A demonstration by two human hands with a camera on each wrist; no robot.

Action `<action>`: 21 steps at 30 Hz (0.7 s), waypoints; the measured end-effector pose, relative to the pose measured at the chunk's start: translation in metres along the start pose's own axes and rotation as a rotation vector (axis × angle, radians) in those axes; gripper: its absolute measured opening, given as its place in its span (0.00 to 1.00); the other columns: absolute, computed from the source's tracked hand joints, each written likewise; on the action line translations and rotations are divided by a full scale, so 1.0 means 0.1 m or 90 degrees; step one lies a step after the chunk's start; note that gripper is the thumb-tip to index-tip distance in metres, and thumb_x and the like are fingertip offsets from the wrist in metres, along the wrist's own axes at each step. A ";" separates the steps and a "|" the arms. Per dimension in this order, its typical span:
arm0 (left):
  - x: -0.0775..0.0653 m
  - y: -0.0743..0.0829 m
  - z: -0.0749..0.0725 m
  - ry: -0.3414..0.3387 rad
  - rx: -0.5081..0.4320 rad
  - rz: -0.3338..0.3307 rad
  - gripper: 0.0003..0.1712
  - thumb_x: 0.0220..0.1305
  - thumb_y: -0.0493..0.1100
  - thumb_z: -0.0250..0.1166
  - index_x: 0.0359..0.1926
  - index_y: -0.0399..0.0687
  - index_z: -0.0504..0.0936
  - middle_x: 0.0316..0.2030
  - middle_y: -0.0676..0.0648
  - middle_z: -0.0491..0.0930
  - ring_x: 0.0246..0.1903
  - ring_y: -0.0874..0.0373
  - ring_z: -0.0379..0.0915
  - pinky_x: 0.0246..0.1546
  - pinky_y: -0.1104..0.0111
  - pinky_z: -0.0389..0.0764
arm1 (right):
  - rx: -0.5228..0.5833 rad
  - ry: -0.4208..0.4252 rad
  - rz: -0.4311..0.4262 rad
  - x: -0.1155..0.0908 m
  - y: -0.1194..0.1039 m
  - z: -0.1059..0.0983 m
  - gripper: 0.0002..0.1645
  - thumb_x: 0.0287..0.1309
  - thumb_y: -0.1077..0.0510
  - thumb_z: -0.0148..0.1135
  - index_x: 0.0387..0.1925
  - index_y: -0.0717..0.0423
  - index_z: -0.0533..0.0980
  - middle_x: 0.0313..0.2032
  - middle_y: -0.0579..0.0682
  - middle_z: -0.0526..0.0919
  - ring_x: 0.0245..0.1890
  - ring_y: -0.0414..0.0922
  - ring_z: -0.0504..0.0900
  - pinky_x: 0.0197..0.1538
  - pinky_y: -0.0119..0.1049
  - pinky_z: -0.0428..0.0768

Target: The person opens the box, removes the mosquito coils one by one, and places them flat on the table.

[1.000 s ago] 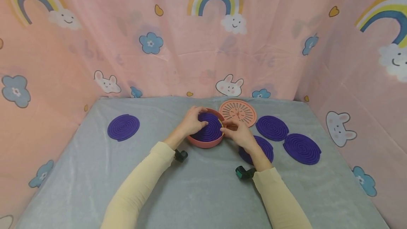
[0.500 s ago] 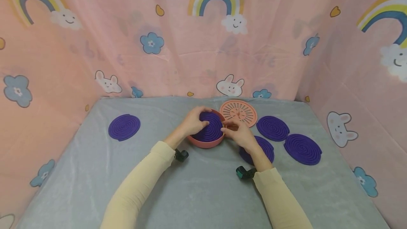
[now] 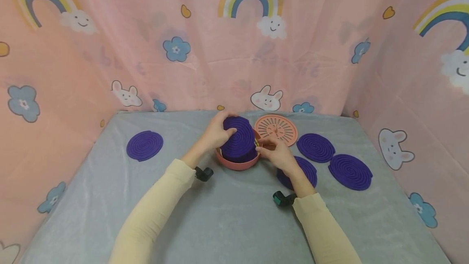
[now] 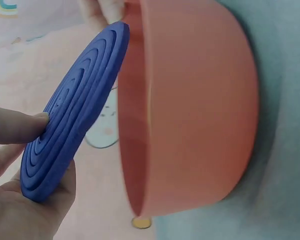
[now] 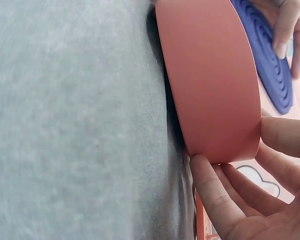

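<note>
My left hand [image 3: 215, 133] pinches a purple spiral mosquito coil [image 3: 239, 139], thumb on its upper face and fingers beneath. In the left wrist view the coil [image 4: 75, 107] is tilted, its far edge near the rim of the round pink mosquito coil holder [image 4: 200, 110]. Darker purple shows below the held coil inside the holder [image 3: 236, 166]; I cannot tell whether it is another coil. With my right hand [image 3: 279, 156] I grip the holder's right side. The right wrist view has that thumb at the rim and fingers against the wall [image 5: 210, 85].
A slotted pink lid [image 3: 276, 128] lies behind the right hand. More coils lie flat: one at the left [image 3: 144, 146], one partly under the right forearm [image 3: 307, 170], and two farther right [image 3: 316, 148]. Grey cloth [image 3: 227, 215] covers the table; a patterned curtain [image 3: 212, 80] stands behind.
My left hand has lifted the coil up and slightly back from inside the holder, now tilted above its rim. The right hand stays on the holder.
</note>
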State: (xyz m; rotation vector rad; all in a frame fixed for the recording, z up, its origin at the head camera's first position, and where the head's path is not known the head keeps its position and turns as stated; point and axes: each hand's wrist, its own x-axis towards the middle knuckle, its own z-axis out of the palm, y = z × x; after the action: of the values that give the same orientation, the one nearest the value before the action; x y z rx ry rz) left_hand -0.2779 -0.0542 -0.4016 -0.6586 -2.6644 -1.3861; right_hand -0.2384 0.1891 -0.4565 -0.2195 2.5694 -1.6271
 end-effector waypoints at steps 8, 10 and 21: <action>-0.06 0.09 -0.23 0.039 0.000 0.034 0.25 0.65 0.33 0.68 0.63 0.39 0.76 0.61 0.39 0.75 0.64 0.44 0.69 0.68 0.51 0.68 | 0.007 -0.006 0.002 0.00 0.00 -0.01 0.25 0.67 0.55 0.67 0.62 0.61 0.76 0.59 0.62 0.79 0.60 0.57 0.78 0.59 0.52 0.79; -0.09 0.09 -0.29 0.049 -0.001 0.033 0.25 0.65 0.33 0.67 0.63 0.40 0.76 0.61 0.40 0.75 0.65 0.44 0.68 0.68 0.51 0.67 | 0.007 -0.009 0.004 0.00 0.00 -0.01 0.25 0.68 0.55 0.67 0.62 0.61 0.76 0.59 0.61 0.79 0.60 0.57 0.78 0.59 0.51 0.79; -0.26 -0.04 -0.65 0.090 -0.009 0.000 0.26 0.65 0.31 0.66 0.64 0.37 0.76 0.61 0.37 0.74 0.63 0.41 0.69 0.67 0.49 0.68 | 0.004 -0.006 0.011 -0.02 -0.01 0.00 0.25 0.68 0.53 0.67 0.62 0.59 0.77 0.57 0.60 0.81 0.59 0.56 0.79 0.59 0.52 0.79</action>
State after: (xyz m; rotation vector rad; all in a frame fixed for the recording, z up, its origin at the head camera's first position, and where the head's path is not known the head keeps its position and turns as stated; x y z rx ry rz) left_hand -0.2643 -0.1163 -0.3730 -0.5396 -2.5486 -1.3961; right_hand -0.2364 0.1890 -0.4554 -0.2030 2.5512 -1.6233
